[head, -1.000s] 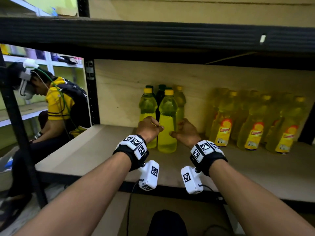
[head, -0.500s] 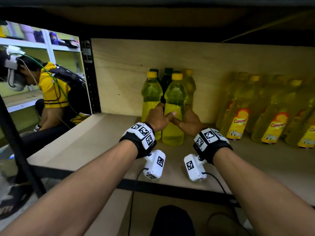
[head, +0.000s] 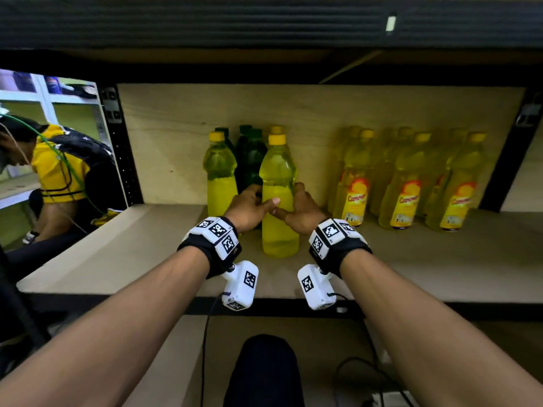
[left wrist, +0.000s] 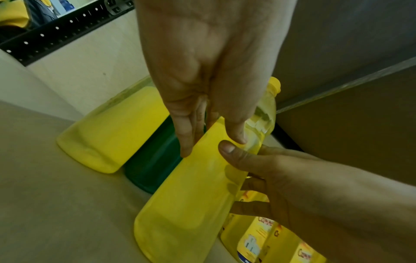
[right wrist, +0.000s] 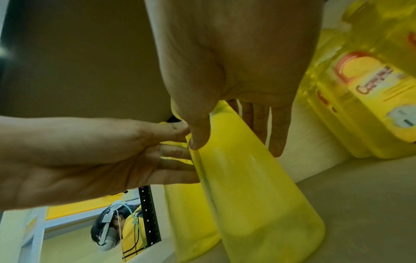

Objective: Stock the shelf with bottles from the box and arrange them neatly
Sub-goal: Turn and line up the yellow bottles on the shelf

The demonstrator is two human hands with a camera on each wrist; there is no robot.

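Observation:
An unlabelled yellow bottle with a yellow cap stands upright on the wooden shelf board. My left hand grips its left side at mid-height, and my right hand grips its right side. Both thumbs lie on the bottle's front, nearly touching. In the left wrist view the left hand has its fingers between this bottle and a green bottle. The right wrist view shows the right hand with its fingers behind the bottle.
A second plain yellow bottle and dark green bottles stand just behind and to the left. Several labelled oil bottles fill the right. A black upright bounds the left, and the upper shelf beam hangs low. A person in yellow crouches beyond.
Both hands have risen from the bottle's lower sides and closed round its middle, thumbs meeting in front. The bottle now stands a little nearer the shelf's front than its neighbour.

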